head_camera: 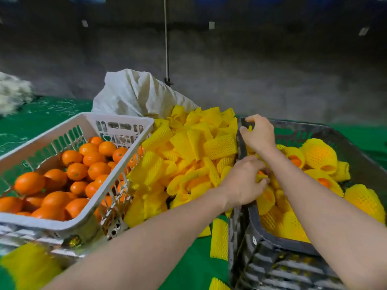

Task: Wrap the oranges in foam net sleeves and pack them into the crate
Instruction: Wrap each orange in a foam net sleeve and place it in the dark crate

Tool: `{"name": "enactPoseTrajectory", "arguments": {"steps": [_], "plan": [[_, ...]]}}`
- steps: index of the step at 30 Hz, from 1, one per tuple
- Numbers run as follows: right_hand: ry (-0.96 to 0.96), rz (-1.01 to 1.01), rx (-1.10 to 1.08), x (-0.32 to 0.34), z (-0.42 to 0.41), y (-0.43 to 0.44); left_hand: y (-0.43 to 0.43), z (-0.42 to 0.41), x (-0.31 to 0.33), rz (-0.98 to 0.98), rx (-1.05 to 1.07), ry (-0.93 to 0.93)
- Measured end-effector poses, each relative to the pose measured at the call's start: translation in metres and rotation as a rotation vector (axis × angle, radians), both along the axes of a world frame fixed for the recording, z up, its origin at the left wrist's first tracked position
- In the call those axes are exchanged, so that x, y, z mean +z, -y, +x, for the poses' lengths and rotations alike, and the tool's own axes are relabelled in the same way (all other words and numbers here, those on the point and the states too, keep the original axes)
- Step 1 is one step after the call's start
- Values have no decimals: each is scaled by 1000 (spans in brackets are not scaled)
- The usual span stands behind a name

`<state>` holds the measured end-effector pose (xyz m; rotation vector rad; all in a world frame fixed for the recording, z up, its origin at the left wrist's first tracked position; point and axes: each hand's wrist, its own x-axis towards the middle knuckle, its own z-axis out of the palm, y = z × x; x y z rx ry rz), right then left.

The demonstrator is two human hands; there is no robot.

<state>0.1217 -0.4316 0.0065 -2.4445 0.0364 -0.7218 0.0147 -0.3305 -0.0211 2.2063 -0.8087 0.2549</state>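
A white basket [69,130] at the left holds several bare oranges [92,159]. A heap of yellow foam net sleeves [188,147] lies in the middle. The dark crate [356,147] at the right holds several sleeved oranges [318,153]. My left hand [243,183] is over the crate's left rim, fingers closed on a partly sleeved orange [260,174]. My right hand [257,132] is higher, at the crate's far left corner, pinching a bit of yellow sleeve [249,128].
A white woven sack [136,93] stands behind the sleeve heap. Loose sleeves [218,239] lie on the green floor [41,118] between basket and crate. A grey wall runs across the back, with a thin cord [166,38] hanging down it.
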Motion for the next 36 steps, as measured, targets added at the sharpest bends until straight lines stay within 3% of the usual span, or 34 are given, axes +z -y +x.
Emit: {"name": "enactPoseTrajectory", "arguments": {"steps": [4,6,9,11,13,16,19,26,30,34,36], "plan": [[107,-84,225,27,-35,-58,-92,10,20,-16,80,-76],[-34,-198,399,24,-44,-97,-148,17,30,-14,208,-88],[-439,-547,644,-18,-55,-164,-218,19,32,-96,368,-164],[-580,-825,656,-63,-59,-202,-255,14,28,-176,433,-233],[-624,-879,614,-99,-56,-226,-285,8,23,-198,492,-240],[-617,-767,529,-127,-45,-244,-323,-2,18,-200,554,-217],[-378,-576,388,-130,-34,-247,-351,-8,16,-266,569,-248],[75,227,248,-56,-68,-213,-357,2,20,-436,464,-306],[-28,610,462,-15,-103,-210,-333,7,28,-412,137,-439],[-135,767,524,-2,-118,-215,-318,8,39,-280,-22,-584],[-121,744,466,0,-119,-220,-317,8,38,-252,-9,-541]]}}
